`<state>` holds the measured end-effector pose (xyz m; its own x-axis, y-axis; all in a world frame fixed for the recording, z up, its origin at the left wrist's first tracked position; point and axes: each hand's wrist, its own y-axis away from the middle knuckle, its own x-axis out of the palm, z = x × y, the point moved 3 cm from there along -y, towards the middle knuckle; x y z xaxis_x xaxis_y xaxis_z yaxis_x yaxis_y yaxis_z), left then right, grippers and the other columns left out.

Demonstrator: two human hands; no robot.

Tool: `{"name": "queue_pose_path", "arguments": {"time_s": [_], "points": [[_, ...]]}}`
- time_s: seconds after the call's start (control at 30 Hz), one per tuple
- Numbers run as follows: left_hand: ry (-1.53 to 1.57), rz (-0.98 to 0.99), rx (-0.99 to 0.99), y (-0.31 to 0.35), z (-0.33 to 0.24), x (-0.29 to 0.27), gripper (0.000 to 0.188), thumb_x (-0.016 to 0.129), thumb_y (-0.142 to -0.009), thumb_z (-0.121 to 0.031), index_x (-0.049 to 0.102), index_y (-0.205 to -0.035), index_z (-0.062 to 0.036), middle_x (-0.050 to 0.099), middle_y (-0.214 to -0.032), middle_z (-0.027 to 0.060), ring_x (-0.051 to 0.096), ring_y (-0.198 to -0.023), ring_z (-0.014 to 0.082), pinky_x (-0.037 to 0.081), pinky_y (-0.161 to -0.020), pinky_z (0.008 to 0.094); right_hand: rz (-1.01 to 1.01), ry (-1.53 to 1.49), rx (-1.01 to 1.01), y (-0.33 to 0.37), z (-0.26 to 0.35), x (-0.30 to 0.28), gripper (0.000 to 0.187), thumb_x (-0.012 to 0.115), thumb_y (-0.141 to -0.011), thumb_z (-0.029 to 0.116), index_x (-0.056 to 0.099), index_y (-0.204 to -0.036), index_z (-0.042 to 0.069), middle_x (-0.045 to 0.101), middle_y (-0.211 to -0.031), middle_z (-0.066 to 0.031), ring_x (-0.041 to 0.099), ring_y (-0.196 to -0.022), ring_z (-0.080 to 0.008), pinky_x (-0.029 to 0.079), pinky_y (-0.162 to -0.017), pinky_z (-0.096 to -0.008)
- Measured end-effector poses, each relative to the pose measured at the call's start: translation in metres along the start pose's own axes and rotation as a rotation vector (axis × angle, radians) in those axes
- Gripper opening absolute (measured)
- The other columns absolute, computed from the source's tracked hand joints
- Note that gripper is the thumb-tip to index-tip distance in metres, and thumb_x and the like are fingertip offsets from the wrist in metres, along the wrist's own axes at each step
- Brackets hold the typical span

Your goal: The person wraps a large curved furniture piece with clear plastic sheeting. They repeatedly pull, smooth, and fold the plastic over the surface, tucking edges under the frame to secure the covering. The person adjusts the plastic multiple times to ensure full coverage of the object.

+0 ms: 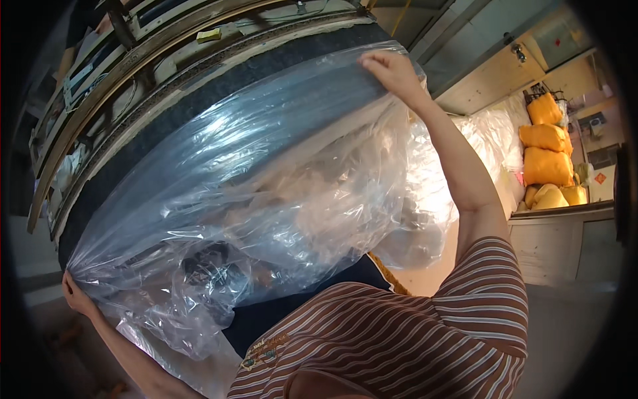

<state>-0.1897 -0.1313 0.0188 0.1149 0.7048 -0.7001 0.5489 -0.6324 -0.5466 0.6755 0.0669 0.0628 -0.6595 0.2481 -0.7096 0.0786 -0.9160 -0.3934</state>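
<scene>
A wide sheet of clear plastic film (pixel 266 126) stretches between my two hands, its upper part lying over a dark work surface (pixel 123 159). Out at the far left, my left hand (pixel 76 296) is closed on a gathered corner of the film beside the surface's end. My right hand (pixel 392 72) pinches the film's upper edge near the surface's right end. From there the film hangs in loose, crinkled folds toward my body, covering part of my dark clothing. Creases fan out from my left hand.
Behind the dark surface runs a machine frame with long rails (pixel 100 100); a small yellow block (pixel 209 35) rests on it. More clear film (pixel 485 143) is heaped at the right. Yellow-orange bundles (pixel 548 153) are stacked beyond it, near a wooden door panel (pixel 495 73).
</scene>
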Motion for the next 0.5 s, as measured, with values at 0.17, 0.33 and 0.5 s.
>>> {"name": "queue_pose_path", "arguments": {"time_s": [0.17,0.33,0.5], "points": [[0.254,-0.254,-0.13,-0.023,0.011,-0.074,0.032,0.054,-0.096,-0.024,0.066,-0.112,0.0001,0.065,-0.116,0.0076,0.06,-0.104,0.019,0.045,-0.092,0.0295,0.086,0.04,0.156,0.031,0.024,0.009,0.02,0.064,-0.084,0.026,0.07,-0.094,0.009,0.066,-0.079,-0.0029,0.062,-0.074,-0.0128,0.046,-0.065,-0.0273],[0.191,-0.453,-0.211,-0.03,-0.029,-0.172,0.034,0.053,-0.096,-0.024,0.063,-0.117,0.0,0.062,-0.121,0.0082,0.058,-0.108,0.0194,0.043,-0.095,0.0296,0.003,-0.128,-0.024,0.03,0.044,0.025,0.015,0.065,-0.082,0.021,0.068,-0.089,0.007,0.061,-0.079,-0.0039,0.06,-0.073,-0.0199,0.047,-0.066,-0.0314],[0.285,-0.382,-0.123,-0.027,-0.001,-0.202,0.037,0.054,-0.096,-0.025,0.059,-0.122,0.0019,0.059,-0.126,0.0105,0.055,-0.113,0.0195,0.041,-0.098,0.0288,-0.117,0.022,-0.135,0.006,0.029,0.047,0.018,0.063,-0.082,0.026,0.069,-0.088,0.01,0.064,-0.085,-0.0071,0.062,-0.078,-0.0283,0.048,-0.069,-0.0385]]}}
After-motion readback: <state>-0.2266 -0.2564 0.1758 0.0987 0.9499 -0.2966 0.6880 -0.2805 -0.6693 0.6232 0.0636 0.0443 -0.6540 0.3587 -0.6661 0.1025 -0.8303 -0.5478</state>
